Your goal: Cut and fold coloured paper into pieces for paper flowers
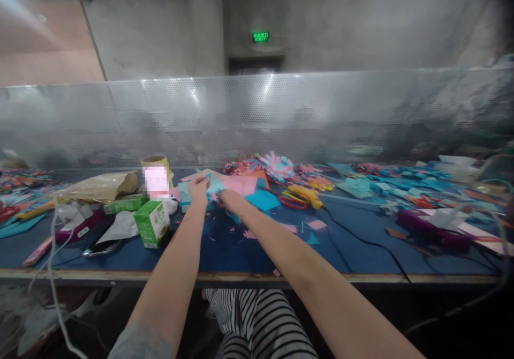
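Observation:
Over the light blue paper (185, 194) on the table, my left hand (199, 188) is closed in a pinch, with a small blue paper piece (208, 176) at its fingertips. My right hand (232, 200) is beside it, fingers bent together and pointing left. Small pink and blue paper bits show by those fingers, but what they grip is too blurred to make out. Pink paper sheets (246, 184) and a blue paper sheet (263, 200) lie just beyond and right of my right hand.
Left stand a green box (151, 225), a tape roll (155, 161) and a tissue pack (80, 225). Right lie a yellow glue gun (305, 195) with a black cord and red-handled scissors (292, 200). Paper flowers (277, 165) lie before a perforated metal screen (257, 112).

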The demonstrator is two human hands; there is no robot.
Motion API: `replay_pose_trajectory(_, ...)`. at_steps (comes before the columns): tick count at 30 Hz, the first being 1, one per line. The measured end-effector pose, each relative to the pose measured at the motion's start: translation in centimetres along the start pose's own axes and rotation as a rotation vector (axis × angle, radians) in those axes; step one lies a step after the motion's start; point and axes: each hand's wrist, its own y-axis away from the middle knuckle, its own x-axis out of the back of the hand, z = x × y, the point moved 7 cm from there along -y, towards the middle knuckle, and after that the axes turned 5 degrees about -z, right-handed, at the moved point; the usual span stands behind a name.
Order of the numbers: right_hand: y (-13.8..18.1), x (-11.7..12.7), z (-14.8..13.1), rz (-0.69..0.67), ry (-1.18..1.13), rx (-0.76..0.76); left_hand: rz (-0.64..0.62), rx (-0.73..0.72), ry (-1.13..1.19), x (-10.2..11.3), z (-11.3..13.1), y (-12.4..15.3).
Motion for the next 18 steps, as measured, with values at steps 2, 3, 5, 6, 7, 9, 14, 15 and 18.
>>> replay_pose_trajectory(2,0.7,0.1,0.2,-0.01,0.025,0.056,-0.008,0.007,0.007,-0.1,-0.1,0.0)
replay_pose_trajectory(3,1.1,0.1,0.3,-0.014,0.037,0.075,-0.011,0.01,0.004,-0.1,-0.2,0.0)
replay_pose_trajectory(5,1.7,0.1,0.5,-0.018,0.046,0.09,-0.017,0.008,-0.009,-0.1,-0.3,0.0)
replay_pose_trajectory(6,2.0,0.2,0.6,-0.02,0.042,0.083,-0.019,0.007,-0.017,-0.1,-0.4,0.0)
replay_pose_trajectory(7,2.1,0.2,0.7,-0.019,0.034,0.065,-0.02,0.004,-0.022,-0.1,-0.5,-0.1)
replay_pose_trajectory(9,2.2,0.4,1.1,-0.004,0.008,0.01,-0.014,0.001,-0.029,0.0,-0.5,0.0)
replay_pose_trajectory(14,1.8,0.2,1.6,0.059,-0.084,-0.102,-0.057,-0.019,-0.079,-0.2,-0.4,0.2)
replay_pose_trajectory(15,1.7,0.0,1.7,0.064,-0.103,-0.116,-0.07,-0.018,-0.091,-0.3,-0.3,0.2)
replay_pose_trajectory(18,1.8,-0.2,1.7,0.041,-0.144,-0.146,-0.08,-0.013,-0.118,-0.6,-0.3,0.4)
